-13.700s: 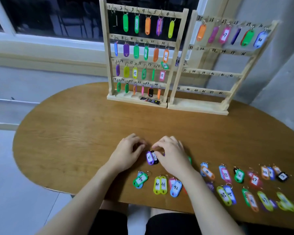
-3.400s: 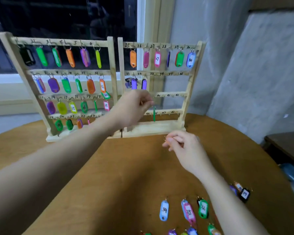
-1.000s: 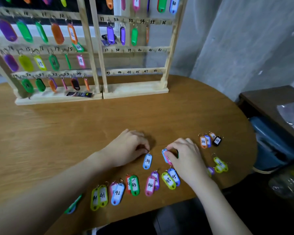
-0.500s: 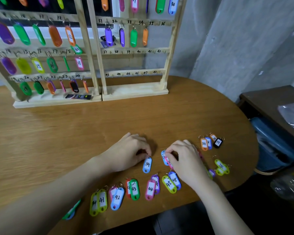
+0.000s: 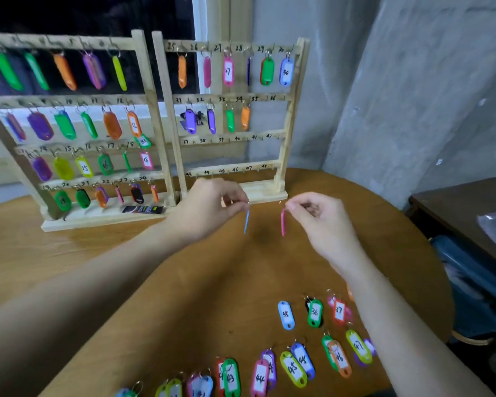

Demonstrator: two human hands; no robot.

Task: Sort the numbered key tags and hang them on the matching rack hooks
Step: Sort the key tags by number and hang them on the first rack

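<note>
In the head view, 2 tags are held up in the air between the table and the racks. A blue tag [image 5: 246, 222] is pinched by its ring in the left hand [image 5: 212, 209], and a pink tag [image 5: 283, 222] is pinched the same way in the right hand [image 5: 324, 219]; both hang edge-on, so their numbers cannot be read. The ring is judged to be gripped, not the plastic body, so that it stays free to be slipped over a hook while the tag dangles clear.

The right rack [image 5: 229, 116] is reached toward, just behind the hands. Hooks 25 to 30 on its top bar are filled, 4 tags hang on the second bar, and the hooks marked 35 and 36 [image 5: 264, 98] are seen bare, as are both lower bars. The left rack [image 5: 78, 124] is seen full on every row in view.

On the wooden table [image 5: 126, 267], the remaining tags are laid face up in rough numerical order near the front edge, a tag marked 35 [image 5: 285, 314] and a green tag marked 36 [image 5: 315, 312] among them, presumably so that the next number can be found at a glance. Hanging is judged well over half done
</note>
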